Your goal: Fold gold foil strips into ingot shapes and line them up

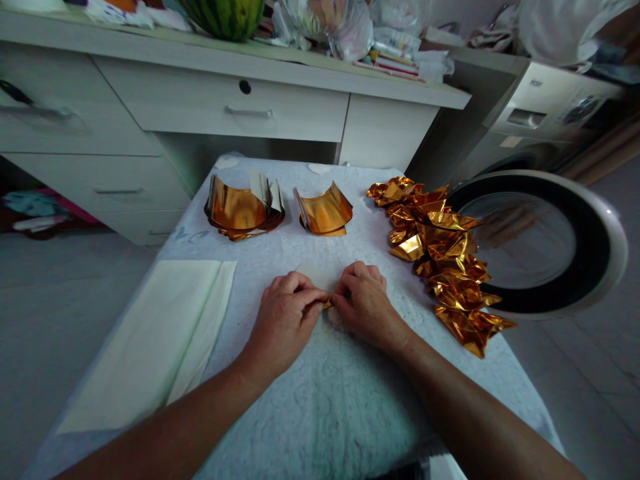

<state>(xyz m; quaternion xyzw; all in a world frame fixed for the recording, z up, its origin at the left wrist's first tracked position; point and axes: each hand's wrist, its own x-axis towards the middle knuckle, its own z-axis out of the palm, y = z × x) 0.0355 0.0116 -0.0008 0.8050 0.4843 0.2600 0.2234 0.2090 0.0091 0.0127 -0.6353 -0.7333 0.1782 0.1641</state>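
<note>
Both my hands meet near the middle of the cloth-covered table point(280, 413). My left hand point(290, 310) is closed, thumb and forefinger pinching a small piece of gold foil paper point(327, 304). From the other side, my right hand point(363, 300) pinches the same piece with curled fingers. Most of that piece is hidden by my fingers; a pale sheet point(315, 272) shows just behind them. Beyond the hands lie a larger curved stack of gold foil sheets point(240, 210) and a smaller curved stack point(326, 210). Folded gold foil pieces point(443, 247) form a heap on the right.
Folded pale paper point(140, 333) lies on the table's left. At the back stands a white drawer desk point(300, 110) with a watermelon point(220, 17) and plastic bags point(325, 20) on top. A washing machine's open round door point(600, 247) juts out beside the table's right edge.
</note>
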